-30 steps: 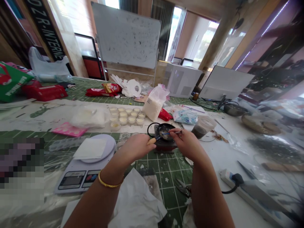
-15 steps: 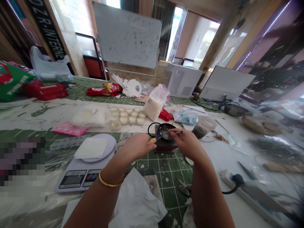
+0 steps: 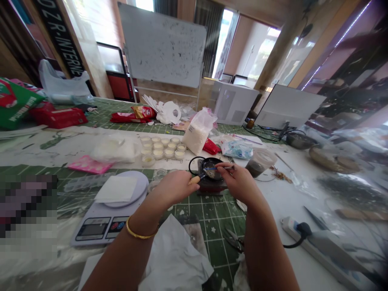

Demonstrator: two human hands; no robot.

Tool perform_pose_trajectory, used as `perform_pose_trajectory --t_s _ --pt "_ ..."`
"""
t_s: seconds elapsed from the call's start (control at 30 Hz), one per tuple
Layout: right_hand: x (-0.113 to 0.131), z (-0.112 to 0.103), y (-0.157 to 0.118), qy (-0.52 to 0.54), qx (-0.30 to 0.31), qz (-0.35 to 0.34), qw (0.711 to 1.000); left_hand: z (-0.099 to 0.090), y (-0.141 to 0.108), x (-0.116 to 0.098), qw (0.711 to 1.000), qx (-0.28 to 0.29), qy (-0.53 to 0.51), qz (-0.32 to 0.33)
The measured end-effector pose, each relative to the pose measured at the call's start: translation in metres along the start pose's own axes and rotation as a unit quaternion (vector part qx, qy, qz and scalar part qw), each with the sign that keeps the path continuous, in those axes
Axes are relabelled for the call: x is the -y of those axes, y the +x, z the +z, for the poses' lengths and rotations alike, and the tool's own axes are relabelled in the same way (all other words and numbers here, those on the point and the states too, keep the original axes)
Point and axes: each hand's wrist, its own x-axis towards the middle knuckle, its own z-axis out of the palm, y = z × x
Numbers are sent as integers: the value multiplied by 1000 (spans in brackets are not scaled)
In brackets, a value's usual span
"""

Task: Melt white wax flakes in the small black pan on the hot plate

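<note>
A small black pan rests on a dark hot plate near the middle of the view, with pale bits inside it. My left hand is closed round the pan's light wooden handle. Over the pan's right side, my right hand pinches a thin blue stirring stick, its far end down in the pan. To the left stand several small cups of pale wax-like filling. Behind the pan leans a clear bag of white granules.
A kitchen scale bearing white sheets sits left of my left forearm. White paper lies between my forearms, pliers beside the right one. On the right are a plastic tub and a power strip.
The blue stick has shifted slightly inside the pan, with a small movement of my right fingers. My left hand has stayed on the handle.
</note>
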Motion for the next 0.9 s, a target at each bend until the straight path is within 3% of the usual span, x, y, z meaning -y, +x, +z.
perform_pose_trajectory --t_s 0.13,0.27,0.6,0.9 --pt "1 -1 0 -11 13 -5 1000 0 0 0 1000 -2 1 0" --pt "-1 -1 1 -27 -31 26 999 1 -1 0 1000 -4 3 6" --pt "0 0 0 -4 9 7 1000 1 1 1 1000 -2 0 2" --pt "1 0 1 -3 -1 7 1000 2 0 3 1000 -7 5 14"
